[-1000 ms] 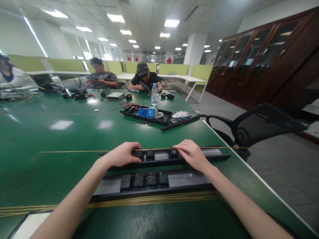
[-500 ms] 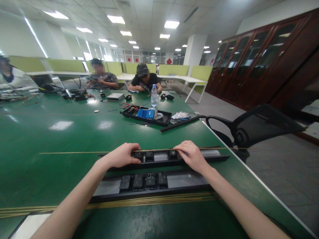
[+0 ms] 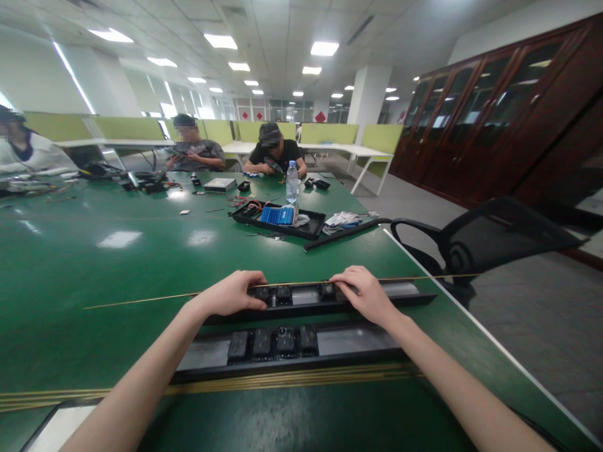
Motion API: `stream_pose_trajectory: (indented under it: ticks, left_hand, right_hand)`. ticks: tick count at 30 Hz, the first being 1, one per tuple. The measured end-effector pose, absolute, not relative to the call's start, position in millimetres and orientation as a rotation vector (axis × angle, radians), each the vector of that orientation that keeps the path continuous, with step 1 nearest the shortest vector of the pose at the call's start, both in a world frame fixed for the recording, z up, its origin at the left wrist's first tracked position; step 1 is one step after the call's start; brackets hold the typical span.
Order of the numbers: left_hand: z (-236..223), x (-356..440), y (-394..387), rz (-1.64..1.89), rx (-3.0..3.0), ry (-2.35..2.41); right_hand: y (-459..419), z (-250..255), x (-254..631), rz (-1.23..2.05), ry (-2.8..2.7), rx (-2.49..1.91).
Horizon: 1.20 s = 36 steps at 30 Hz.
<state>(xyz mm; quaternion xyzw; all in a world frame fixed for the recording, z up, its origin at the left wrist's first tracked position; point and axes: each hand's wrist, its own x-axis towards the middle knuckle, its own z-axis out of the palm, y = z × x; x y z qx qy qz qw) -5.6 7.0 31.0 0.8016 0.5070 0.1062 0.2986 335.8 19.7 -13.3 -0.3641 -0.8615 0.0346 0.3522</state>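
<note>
A thin brass-coloured rod (image 3: pixel 141 301) runs lengthwise over the farther black channel (image 3: pixel 301 307), its ends sticking out past both sides. My left hand (image 3: pixel 235 292) is closed around the rod and the channel's left part, thumb on the near side, fingers on the far side. With thumb and fingertips, my right hand (image 3: pixel 360 290) pinches the rod beside a black block (image 3: pixel 326 290) in the channel. Another black block (image 3: pixel 283 295) sits near my left fingers. Closer to me lies a second black channel (image 3: pixel 358 339) with several black blocks (image 3: pixel 262 342) in a row.
Several more brass rods (image 3: pixel 282 380) lie along the near channel. Beyond my hands are a black tray (image 3: pixel 311 229) with a blue finned part, a water bottle (image 3: pixel 292 182), gloves (image 3: pixel 342 221) and a black bar (image 3: pixel 339 236). An office chair (image 3: pixel 494 245) stands right; other people sit across the table.
The rod has slid slightly right, and its left end has dipped toward me while its right end has risen a little in view. Both hands keep nearly the same place and grip.
</note>
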Motion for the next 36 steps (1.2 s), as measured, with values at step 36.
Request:
stream_pose_trajectory:
  ticks: [36]
  left_hand:
    - [30.5,-5.4,7.4,0.285,2.156,1.33]
  right_hand:
    - [34.3,4.5,379.0,0.171,-2.38,-1.023]
